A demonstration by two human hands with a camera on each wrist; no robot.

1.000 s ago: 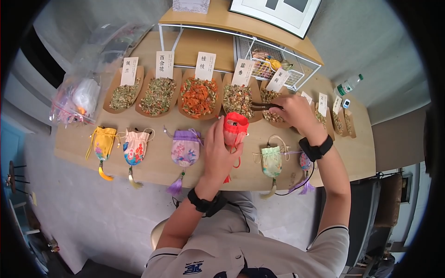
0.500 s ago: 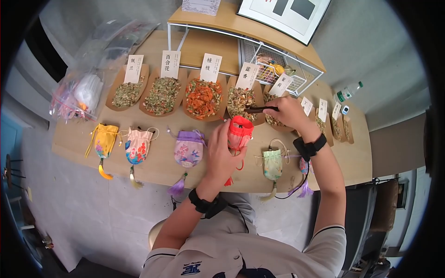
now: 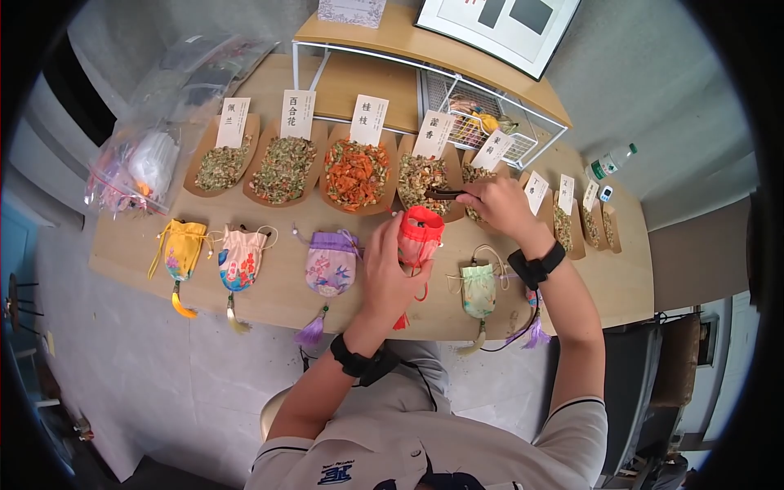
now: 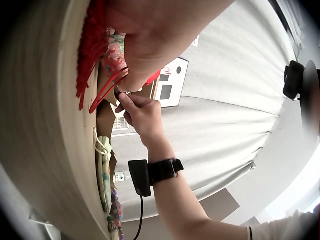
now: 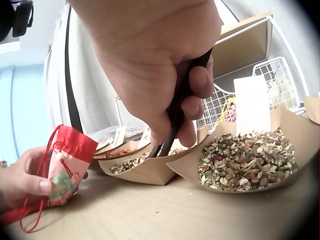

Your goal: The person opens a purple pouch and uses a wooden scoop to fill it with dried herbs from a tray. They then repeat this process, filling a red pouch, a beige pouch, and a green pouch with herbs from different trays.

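red pouch (image 3: 420,234) stands upright on the table (image 3: 278,286), mouth open, its contents hidden; left hand (image 3: 390,269) wraps round it; the dark scoop (image 3: 445,194) tip is lost among dried herbs in the kraft tray (image 3: 421,181); right hand (image 3: 494,204) grips its handle, fingers curled, knuckles up.

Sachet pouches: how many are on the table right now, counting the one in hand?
6. Yellow pouch, pink pouch and purple pouch lie left; the left hand holds the red pouch; green pouch lies right; another pouch is partly hidden under the right forearm.
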